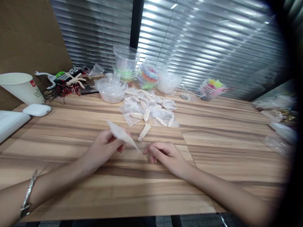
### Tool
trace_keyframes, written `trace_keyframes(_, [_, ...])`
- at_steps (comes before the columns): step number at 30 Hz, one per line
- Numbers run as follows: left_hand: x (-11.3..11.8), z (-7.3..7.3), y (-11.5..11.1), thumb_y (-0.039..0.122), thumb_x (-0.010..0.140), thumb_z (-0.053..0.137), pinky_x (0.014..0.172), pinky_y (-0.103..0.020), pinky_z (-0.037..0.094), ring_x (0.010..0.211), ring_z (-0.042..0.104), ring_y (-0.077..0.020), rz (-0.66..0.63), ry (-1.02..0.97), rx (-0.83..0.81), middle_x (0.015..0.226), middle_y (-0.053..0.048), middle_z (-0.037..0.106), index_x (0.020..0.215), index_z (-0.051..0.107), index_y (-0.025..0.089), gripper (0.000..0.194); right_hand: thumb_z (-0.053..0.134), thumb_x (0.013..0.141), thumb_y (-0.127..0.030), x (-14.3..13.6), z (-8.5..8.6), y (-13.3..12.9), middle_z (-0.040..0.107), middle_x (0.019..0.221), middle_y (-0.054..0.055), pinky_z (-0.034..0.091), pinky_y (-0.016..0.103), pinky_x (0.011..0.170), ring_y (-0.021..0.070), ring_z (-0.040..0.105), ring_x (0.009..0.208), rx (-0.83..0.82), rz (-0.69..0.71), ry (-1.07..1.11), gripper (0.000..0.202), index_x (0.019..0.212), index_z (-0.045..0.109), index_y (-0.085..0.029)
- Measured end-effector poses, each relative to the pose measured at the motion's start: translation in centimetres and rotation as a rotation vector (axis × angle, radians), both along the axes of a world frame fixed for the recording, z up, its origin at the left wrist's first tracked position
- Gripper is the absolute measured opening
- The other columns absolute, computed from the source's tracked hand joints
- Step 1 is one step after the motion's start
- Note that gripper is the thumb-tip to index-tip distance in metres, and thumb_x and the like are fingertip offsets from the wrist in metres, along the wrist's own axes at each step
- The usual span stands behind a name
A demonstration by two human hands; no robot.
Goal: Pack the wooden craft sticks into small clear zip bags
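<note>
My left hand is closed on a small clear plastic bag, pinched between thumb and fingers and tilted above the table. Its lower corner points toward my right hand, which rests close by with curled fingers and shows nothing held. A small gap appears between that corner and the right fingertips. Just beyond both hands lies a bundle of short pale wooden sticks, bound near its lower end. Behind it, several clear bags with similar pale bundles inside lie in a loose pile.
Along the back stand a clear tub, stacked clear cups and a cup with colourful pieces. At left are a paper cup, a white case and tangled wires. Plastic packages lie at right.
</note>
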State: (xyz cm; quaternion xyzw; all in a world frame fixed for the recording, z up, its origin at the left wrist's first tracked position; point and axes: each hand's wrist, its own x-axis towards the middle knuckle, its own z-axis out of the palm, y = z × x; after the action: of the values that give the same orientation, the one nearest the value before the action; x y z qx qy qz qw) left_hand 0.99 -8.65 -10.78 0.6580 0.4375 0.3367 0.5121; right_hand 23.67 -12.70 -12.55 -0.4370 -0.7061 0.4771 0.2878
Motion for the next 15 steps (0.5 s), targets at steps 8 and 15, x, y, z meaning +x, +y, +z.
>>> trace_keyframes(8, [0.1,0.1,-0.4,0.032,0.080,0.050,0.057,-0.019,0.035,0.056,0.044,-0.0085,0.014,0.024,-0.131,0.055,0.004,0.047,0.064,0.047,0.015,0.024,0.041,0.093,-0.033,0.0,-0.6,0.0,0.059,0.079,0.003,0.043,0.019,0.065,0.0067,0.052,0.069,0.012,-0.065,0.085,0.027,0.105,0.060,-0.017])
trace_keyframes(15, [0.4,0.0,-0.3,0.035,0.082,0.051,0.053,-0.019,0.031,0.055,0.041,-0.0082,-0.053,0.082,-0.143,0.056,0.004,0.045,0.067,0.048,0.014,0.026,0.044,0.092,-0.033,0.0,-1.2,0.4,0.059,0.089,0.005,0.044,0.019,0.064,0.0062,0.051,0.071,-0.018,-0.101,0.181,0.031,0.117,0.050,-0.016])
